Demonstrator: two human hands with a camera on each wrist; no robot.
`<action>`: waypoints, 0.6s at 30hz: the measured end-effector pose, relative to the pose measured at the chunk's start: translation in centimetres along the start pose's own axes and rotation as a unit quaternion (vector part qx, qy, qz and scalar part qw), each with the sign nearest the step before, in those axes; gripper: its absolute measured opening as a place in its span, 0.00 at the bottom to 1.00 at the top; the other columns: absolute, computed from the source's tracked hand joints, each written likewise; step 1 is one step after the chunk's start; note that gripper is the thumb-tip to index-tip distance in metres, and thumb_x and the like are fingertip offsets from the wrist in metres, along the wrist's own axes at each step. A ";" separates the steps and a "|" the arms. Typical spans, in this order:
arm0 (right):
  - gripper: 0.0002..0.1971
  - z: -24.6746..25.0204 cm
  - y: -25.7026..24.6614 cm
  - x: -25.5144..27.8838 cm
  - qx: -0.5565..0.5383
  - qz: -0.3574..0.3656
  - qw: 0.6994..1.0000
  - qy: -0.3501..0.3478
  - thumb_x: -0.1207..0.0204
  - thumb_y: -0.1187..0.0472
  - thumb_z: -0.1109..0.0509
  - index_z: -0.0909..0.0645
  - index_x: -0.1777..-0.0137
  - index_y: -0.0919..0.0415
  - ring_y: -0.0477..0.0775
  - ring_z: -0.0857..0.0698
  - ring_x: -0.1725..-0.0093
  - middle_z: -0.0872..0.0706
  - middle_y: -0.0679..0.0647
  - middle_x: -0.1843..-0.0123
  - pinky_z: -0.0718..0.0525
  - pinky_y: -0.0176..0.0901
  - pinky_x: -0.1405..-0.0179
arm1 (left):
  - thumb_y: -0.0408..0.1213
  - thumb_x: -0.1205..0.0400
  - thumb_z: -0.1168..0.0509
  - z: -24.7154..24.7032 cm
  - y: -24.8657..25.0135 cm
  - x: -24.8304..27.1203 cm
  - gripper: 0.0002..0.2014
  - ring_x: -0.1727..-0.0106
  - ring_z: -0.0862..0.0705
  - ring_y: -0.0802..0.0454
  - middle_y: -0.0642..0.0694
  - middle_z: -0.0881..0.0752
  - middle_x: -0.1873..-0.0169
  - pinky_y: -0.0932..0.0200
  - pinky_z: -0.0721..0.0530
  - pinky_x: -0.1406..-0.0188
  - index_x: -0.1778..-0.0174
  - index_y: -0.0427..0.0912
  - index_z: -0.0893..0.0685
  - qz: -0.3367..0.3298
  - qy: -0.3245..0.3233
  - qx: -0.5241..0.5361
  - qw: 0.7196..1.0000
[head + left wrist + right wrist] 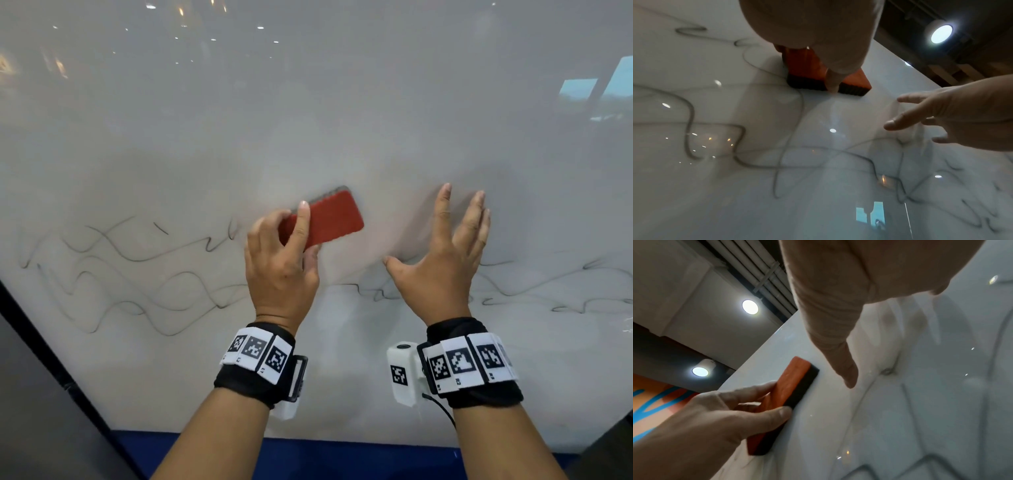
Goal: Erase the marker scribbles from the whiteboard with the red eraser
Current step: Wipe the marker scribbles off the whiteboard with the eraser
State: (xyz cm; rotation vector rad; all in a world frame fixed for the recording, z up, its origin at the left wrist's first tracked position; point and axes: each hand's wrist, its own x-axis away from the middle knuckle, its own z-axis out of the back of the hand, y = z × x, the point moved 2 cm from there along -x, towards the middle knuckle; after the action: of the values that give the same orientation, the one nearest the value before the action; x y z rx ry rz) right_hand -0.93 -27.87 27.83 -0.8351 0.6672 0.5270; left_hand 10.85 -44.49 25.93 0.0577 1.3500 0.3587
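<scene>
Slab-shaped red eraser (325,219), dark felt underside

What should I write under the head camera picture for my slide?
Left hand presses the red eraser on the whiteboard beside marker scribbles; right hand open.

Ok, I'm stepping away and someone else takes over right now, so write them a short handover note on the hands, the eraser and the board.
Left hand grips the red eraser, its dark felt face flat on the whiteboard.
Right hand is open, fingers spread, against or just off the board beside the eraser; contact unclear.
Done: the patch around the eraser and the area above it look wiped, with faint haze.
Left: scribbles at the left, and scribbles at the right running low under the right hand.
</scene>
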 end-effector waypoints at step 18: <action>0.63 -3.2 -4.9 1.7 0.015 0.049 0.999 -0.014 0.43 0.49 0.13 0.50 0.13 0.43 0.69 0.59 0.14 0.60 0.64 0.12 0.49 0.67 0.18 | 0.42 0.28 0.24 1.2 -3.1 1.2 0.32 0.42 0.25 0.42 0.39 0.22 0.43 0.44 0.19 0.42 0.27 0.40 0.19 0.188 0.047 0.024 0.981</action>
State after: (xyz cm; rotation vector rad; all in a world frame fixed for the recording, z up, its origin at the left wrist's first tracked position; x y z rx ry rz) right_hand 2.37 -32.95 27.42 -0.7686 0.6916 0.6143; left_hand 12.93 -46.89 24.31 0.3425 1.4401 0.6529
